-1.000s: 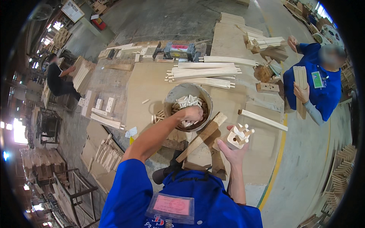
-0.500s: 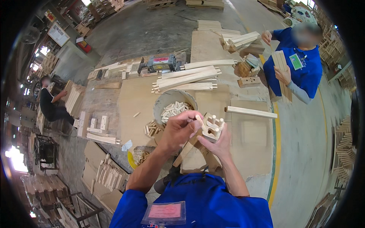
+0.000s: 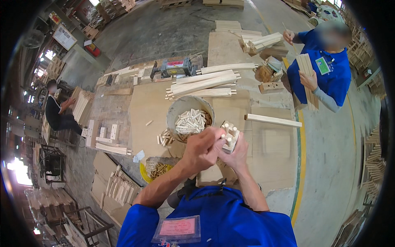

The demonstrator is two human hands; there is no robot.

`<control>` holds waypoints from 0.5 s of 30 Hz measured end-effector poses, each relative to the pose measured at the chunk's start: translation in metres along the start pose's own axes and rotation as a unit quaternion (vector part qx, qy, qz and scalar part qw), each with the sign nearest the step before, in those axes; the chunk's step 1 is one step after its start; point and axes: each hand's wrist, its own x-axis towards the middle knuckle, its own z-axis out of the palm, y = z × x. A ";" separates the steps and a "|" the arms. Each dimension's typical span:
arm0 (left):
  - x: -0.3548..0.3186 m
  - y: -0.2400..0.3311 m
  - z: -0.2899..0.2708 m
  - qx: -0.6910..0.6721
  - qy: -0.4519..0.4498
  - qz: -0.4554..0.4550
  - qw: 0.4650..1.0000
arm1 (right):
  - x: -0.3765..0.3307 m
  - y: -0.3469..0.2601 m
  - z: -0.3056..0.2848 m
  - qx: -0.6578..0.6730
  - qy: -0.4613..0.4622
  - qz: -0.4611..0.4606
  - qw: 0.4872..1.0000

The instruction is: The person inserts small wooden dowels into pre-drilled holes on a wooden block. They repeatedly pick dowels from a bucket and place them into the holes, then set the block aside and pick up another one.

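My right hand (image 3: 236,151) is closed around a bundle of pale wooden pieces (image 3: 233,145), with their ends facing up. Several short wooden dowels (image 3: 228,140) stand upright in those ends. My left hand (image 3: 203,149) presses in from the left, thumb and fingers pinched at a dowel (image 3: 223,136) on the near-left side of the bundle. The fingers partly cover that dowel, so how deep it sits is hidden. Just beyond my left hand is a grey bucket (image 3: 169,117) holding many loose dowels (image 3: 191,121).
More dowels (image 3: 165,138) lie beside the bucket. Milled wooden bars (image 3: 205,84) are stacked behind it, near a grey motor-like machine (image 3: 176,67). One bar (image 3: 273,120) lies to the right. A yellow basin (image 3: 145,173) sits at lower left. A co-worker (image 3: 325,66) handles wooden slats at far right.
The tilted dowel in my left fingers now stands more upright against the bundle. My left hand has moved slightly right and lower, its fingers curled tighter.
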 end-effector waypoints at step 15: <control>-0.174 -0.137 0.077 0.308 -0.056 -0.053 0.948 | -0.002 0.016 -0.029 0.160 0.054 -0.016 0.985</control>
